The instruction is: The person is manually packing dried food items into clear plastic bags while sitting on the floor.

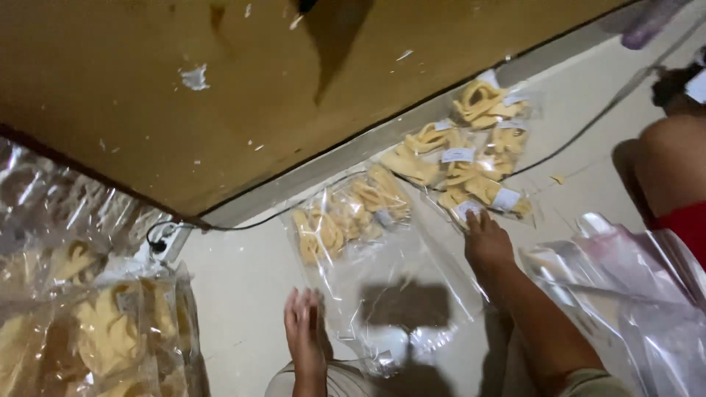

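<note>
Floor [243, 287] of pale tile carries everything; filled snack bags [471, 154] lie piled at one o'clock, judged already packed; another clear bag [368, 242] of yellow crackers lies at centre, mouth apparently unsealed; right hand [487, 242], flat and released, touches the pile's near edge; left hand [305, 338], fingers loose, grasping nothing, sits beside the bag's seven-o'clock corner.

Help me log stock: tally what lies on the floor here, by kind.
Pile of small sealed bags of yellow crackers with white labels, touched by the right hand: 1
Larger bag of crackers beyond the left hand: 1
Stacks of clear plastic bags: 1
Total: 3
</note>
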